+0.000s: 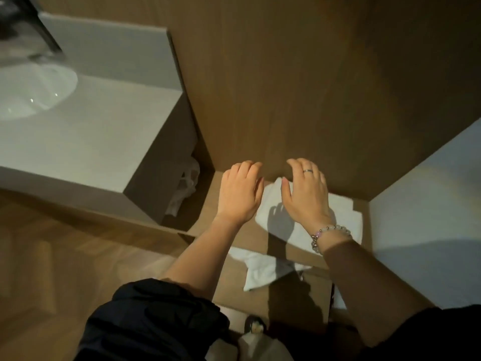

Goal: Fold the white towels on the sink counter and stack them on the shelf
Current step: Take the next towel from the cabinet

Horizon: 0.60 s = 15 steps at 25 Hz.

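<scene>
From the head view, the person's left hand (pixel 240 192) and right hand (pixel 305 194) both hover palm-down with fingers loosely spread and slightly curled, pinching nothing. Directly beneath the right hand, and reaching to the inner edge of the left, a folded white towel (pixel 343 214) lies on the wooden shelf (pixel 205 212); the right hand's shadow falls on the cloth, which suggests a gap, though whether the fingertips touch it cannot be told. Nearer the person than both hands, on a lower shelf level, lies a second white towel (pixel 263 267), rumpled at its edges. Far to the left of the left hand sits the sink counter (pixel 78 131), which appears bare of towels, so the task seems near its close. Just left of the left hand, under the counter, a pale plastic bag (pixel 186 188) hangs in a dark recess. The risk from here is in the release: if a finger drags along the top layer as the hands lift away, the fold could open or the towel could slide toward the shelf's front edge. The lower towel, lying loosely, could also slip off if a forearm brushes it.
</scene>
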Each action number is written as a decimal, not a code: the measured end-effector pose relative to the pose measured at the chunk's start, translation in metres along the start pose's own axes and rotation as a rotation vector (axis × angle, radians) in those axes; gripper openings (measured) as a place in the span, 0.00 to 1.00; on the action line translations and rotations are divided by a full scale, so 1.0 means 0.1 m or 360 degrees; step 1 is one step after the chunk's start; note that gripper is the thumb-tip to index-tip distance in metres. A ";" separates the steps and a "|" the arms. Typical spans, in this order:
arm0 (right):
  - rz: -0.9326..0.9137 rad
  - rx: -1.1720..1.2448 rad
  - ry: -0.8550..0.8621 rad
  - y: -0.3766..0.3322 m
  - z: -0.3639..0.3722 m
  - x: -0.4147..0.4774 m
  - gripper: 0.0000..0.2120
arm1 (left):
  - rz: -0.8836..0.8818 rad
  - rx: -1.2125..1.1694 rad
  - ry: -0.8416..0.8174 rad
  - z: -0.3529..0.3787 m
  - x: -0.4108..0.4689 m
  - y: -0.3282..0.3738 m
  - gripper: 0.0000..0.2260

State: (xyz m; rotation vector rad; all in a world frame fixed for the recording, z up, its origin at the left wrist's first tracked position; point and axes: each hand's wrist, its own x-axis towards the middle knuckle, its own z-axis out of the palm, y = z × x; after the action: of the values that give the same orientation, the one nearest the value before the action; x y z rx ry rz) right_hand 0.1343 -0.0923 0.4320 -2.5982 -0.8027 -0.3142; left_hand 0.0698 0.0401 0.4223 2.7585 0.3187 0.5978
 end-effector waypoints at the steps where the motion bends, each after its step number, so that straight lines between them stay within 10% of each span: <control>1: 0.0030 0.0028 -0.0069 0.00 0.16 -0.16 0.19 | -0.0027 -0.0008 -0.0070 0.10 -0.14 -0.07 0.14; 15: 0.0660 0.0073 -0.0357 0.37 2.56 -2.83 0.20 | -0.0115 -0.0148 -0.0680 2.20 -2.42 -1.34 0.15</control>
State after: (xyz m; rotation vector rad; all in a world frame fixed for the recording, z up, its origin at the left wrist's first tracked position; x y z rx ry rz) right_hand -0.0492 -0.1466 0.0998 -2.7032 -0.3147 0.1160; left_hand -0.0701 0.0451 0.0976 2.6803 0.2799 -0.0023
